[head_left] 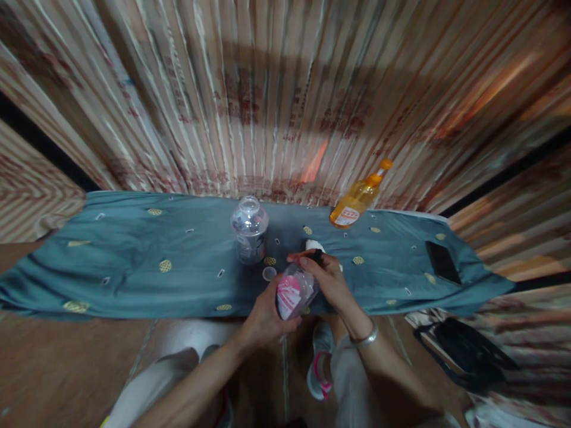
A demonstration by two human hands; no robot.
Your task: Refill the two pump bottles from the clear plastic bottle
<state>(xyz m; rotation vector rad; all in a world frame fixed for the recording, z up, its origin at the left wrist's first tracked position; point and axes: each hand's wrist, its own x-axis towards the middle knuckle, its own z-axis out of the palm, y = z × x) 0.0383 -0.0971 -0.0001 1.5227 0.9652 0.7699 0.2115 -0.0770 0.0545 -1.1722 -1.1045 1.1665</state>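
Observation:
My left hand (264,318) grips a small clear bottle with a pink label (292,292) from below, tilted over the front edge of a blue-grey cloth (134,261). At the bottle's top end, my right hand (328,279) closes around its dark neck or cap; a silver bangle sits on that wrist. A small round clear lid (269,273) lies on the cloth just left of the bottle. Beyond it stands a clear plastic jar (249,230). A white object (314,245) peeks out behind my right fingers.
An orange liquid bottle with an orange cap (359,199) stands at the cloth's far edge, by a striped curtain (267,89). A black phone (442,261) lies on the cloth's right end. A dark bag (464,353) lies on the floor at right. My knees and a shoe (320,365) are below.

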